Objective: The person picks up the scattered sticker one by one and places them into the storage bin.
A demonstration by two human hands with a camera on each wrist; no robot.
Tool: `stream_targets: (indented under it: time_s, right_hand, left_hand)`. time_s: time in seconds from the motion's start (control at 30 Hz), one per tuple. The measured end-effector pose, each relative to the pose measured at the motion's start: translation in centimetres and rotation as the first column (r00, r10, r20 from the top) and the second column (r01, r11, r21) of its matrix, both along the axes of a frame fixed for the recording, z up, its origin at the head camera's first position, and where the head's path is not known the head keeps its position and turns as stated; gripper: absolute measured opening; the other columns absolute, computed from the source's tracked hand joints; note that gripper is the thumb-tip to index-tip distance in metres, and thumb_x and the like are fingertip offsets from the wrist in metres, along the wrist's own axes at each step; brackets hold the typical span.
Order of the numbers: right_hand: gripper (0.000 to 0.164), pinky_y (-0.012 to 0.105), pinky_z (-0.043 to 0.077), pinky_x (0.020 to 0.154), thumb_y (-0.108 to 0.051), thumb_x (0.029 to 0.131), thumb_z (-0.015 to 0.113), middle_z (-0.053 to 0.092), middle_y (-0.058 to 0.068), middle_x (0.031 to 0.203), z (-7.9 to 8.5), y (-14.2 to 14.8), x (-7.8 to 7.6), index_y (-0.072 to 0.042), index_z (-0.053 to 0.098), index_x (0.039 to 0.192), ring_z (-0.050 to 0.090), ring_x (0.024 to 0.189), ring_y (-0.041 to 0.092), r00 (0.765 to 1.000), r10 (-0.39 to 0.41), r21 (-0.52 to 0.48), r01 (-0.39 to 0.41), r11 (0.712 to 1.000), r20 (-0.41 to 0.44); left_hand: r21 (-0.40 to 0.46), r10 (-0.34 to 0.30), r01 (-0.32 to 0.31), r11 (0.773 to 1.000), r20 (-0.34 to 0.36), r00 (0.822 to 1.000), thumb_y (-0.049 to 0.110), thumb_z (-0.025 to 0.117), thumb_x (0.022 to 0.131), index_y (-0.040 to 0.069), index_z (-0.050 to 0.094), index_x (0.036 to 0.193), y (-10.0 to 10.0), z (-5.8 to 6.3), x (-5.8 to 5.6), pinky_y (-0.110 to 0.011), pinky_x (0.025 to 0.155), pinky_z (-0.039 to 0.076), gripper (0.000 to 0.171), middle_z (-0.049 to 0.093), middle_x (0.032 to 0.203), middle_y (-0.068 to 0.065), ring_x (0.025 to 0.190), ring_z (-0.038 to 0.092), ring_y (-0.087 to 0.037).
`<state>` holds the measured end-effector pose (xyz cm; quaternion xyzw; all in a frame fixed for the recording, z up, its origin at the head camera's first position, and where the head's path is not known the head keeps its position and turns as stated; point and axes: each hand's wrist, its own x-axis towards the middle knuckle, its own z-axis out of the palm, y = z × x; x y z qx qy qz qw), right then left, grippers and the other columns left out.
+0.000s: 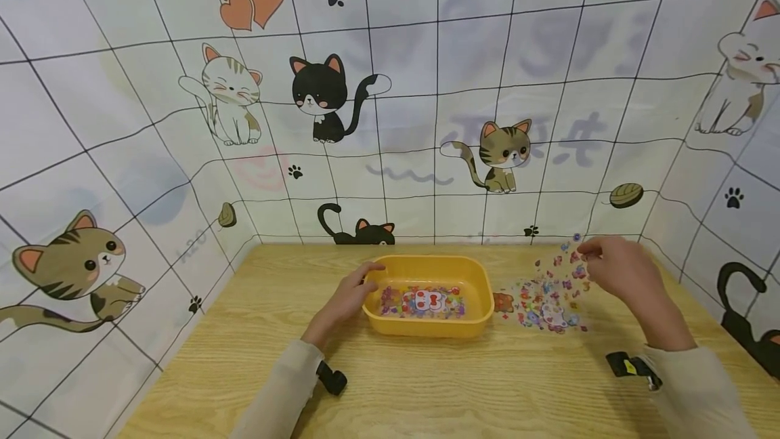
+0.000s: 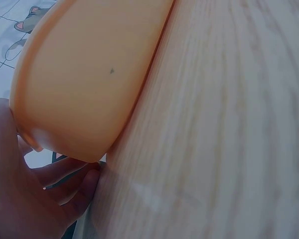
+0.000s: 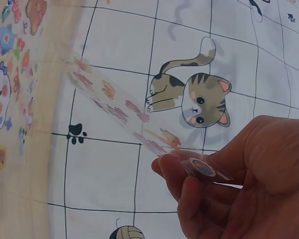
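Observation:
In the head view my left hand (image 1: 350,295) holds the left end of a yellow plastic tray (image 1: 426,328). The left wrist view has the thumb at the rim and the fingers around the end wall of the tray (image 2: 89,79). Inside the tray lie colourful stickers (image 1: 396,303), with a white, red-bowed character among them. At the right, my right hand (image 1: 621,269) pinches a clear sticker sheet (image 3: 109,99) between thumb and fingers, and the sheet slants away from the fingertips. Below it on the table lie more small printed stickers (image 1: 551,314), including a white figure.
A brown bear sticker (image 1: 503,302) lies just right of the tray. The wood-grain table (image 1: 439,385) runs back to a white sheet wall (image 1: 408,114) with grid lines and cartoon cats. Similar sheeting encloses both sides.

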<state>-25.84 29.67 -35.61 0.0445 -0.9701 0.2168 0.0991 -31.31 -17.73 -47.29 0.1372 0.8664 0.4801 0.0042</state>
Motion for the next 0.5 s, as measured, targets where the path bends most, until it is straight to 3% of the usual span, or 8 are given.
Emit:
stream_targets:
  time_s: [0.23, 0.5]
  right_hand:
    - [0.041, 0.028, 0.024, 0.045, -0.009, 0.100, 0.041, 0.067, 0.034, 0.122, 0.7, -1.0, 0.9, 0.005, 0.064, 0.131, 0.031, 0.049, 0.015, 0.996, -0.048, -0.010, 0.047, 0.999, -0.077]
    - [0.041, 0.028, 0.026, 0.043, -0.010, 0.102, 0.040, 0.069, 0.034, 0.115, 1.7, -1.9, 1.4, 0.006, 0.064, 0.131, 0.034, 0.046, 0.016, 0.990, -0.052, -0.054, 0.045, 0.998, -0.133]
  left_hand:
    - [0.008, -0.001, 0.001, 1.000, 0.002, 1.000, 0.013, 0.050, 0.101, 0.019, 0.058, 0.143, 0.1, -0.1, 0.3, -0.058, 0.125, 0.029, 0.043, 0.046, 0.161, -0.008, 0.155, 0.033, -0.035]
    - [-0.003, -0.005, 0.005, 1.000, -0.004, 1.000, 0.012, 0.051, 0.100, 0.017, 0.058, 0.142, 0.2, 0.3, 0.2, -0.057, 0.125, 0.030, 0.043, 0.047, 0.160, -0.009, 0.155, 0.034, -0.034]
